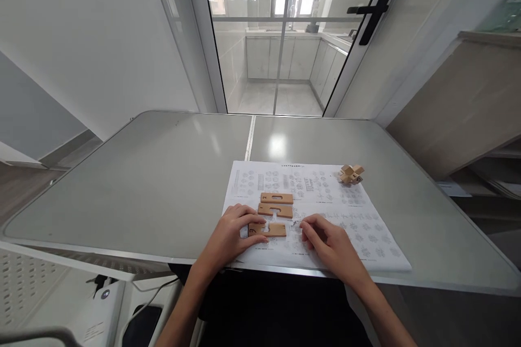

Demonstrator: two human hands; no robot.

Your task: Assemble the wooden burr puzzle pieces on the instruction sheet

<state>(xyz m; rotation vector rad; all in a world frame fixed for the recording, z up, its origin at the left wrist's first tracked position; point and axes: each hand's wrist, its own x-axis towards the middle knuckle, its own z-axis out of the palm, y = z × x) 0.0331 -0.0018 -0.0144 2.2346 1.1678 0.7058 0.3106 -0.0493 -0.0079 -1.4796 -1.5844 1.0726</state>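
Flat on the printed sheet (382,236) lie three notched wooden puzzle pieces in a column. The top piece, marked 2 (287,198), has a closed slot; the middle piece (264,209) has a notch along its lower edge. My left hand (230,230) has its thumb and fingers around the left end of the lowest piece, marked 3 (279,230), which has a notch on its upper edge. To the right of that piece, my right hand (325,238) rests over the sheet with its fingers curled in and nothing visible in them.
An assembled wooden burr puzzle (351,174) stands at the sheet's upper right corner. The grey table (163,173) has a seam near its middle. A glass door (280,65) with a black handle is beyond its far edge. A white cart with a cable (148,303) is at lower left.
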